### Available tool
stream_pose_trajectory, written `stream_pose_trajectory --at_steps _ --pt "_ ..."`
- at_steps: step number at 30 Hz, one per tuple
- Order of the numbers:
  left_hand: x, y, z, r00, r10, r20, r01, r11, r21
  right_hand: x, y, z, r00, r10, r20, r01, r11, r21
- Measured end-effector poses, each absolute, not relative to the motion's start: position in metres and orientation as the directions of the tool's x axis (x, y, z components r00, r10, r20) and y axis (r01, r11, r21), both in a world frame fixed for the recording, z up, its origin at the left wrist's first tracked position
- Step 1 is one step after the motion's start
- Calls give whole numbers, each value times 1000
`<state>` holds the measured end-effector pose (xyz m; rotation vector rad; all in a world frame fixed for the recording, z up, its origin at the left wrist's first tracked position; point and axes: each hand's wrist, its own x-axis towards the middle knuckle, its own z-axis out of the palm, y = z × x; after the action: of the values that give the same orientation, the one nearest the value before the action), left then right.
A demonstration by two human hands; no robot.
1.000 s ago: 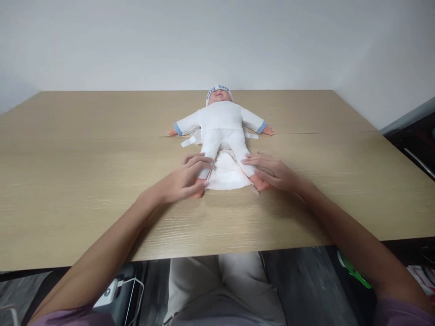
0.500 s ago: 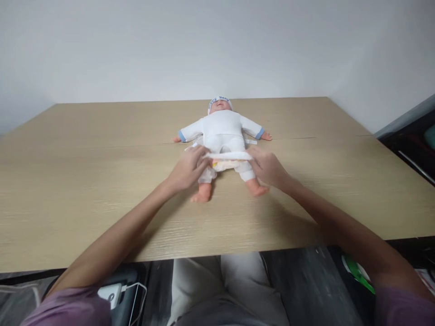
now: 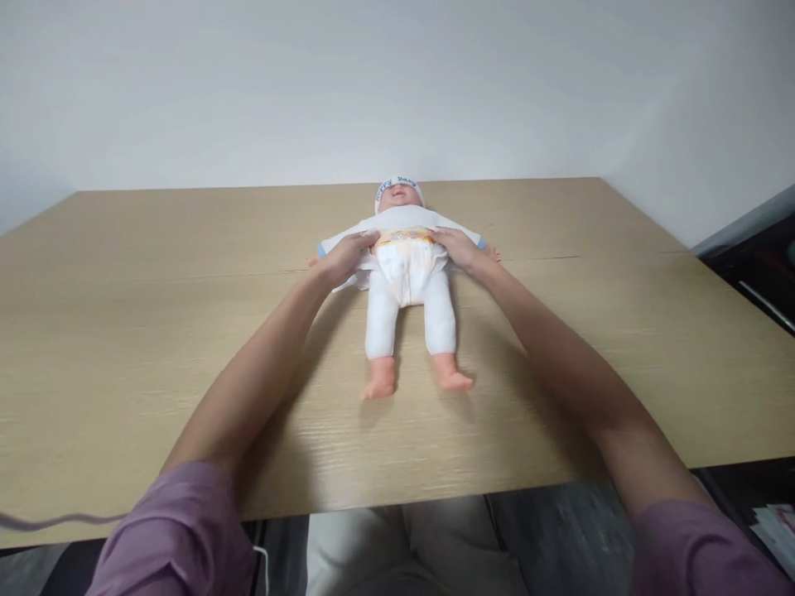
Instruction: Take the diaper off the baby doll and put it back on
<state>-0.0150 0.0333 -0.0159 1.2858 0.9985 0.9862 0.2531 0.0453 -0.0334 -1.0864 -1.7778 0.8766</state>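
A baby doll (image 3: pixel 407 310) in a white suit and a white cap lies on its back on the wooden table (image 3: pixel 124 331), feet toward me. A white diaper (image 3: pixel 407 263) with an orange-yellow band at its top is folded up over the doll's belly. My left hand (image 3: pixel 344 258) grips the diaper's top edge at the doll's left side in view. My right hand (image 3: pixel 456 247) grips the same edge on the other side. Both hands are closed on the diaper at the doll's waist. The doll's arms are mostly hidden behind my hands.
A white wall stands behind the table's far edge. At the right, dark furniture (image 3: pixel 751 273) sits beside the table. My legs in light trousers (image 3: pixel 397 550) show under the near edge. A thin cable (image 3: pixel 55 520) runs at the lower left.
Both hands have moved away from me, from the doll's feet up to its waist, pulling the diaper's front flap up between the legs and over the belly.
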Motion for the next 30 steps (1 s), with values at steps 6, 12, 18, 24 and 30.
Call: stream_pose_trajectory --at_steps 6,12,18,24,30 --pt "-36 -27 -20 418 899 -134 57 122 991 266 -43 -10 -309 947 91 337 198 -920" --pt "-43 -38 -6 235 970 59 277 -125 953 287 -67 -15 -132 952 278 416 307 -856" --pt "-8 -60 27 226 838 497 587 -524 617 318 -86 -55 -32 897 440 761 307 -571" --pt "56 -77 31 532 716 453 662 -685 306 325 -91 -62 -27 931 364 839 219 -497" --pt "73 -71 18 547 762 347 748 -631 206 322 -85 -58 15 981 195 844 92 -529"
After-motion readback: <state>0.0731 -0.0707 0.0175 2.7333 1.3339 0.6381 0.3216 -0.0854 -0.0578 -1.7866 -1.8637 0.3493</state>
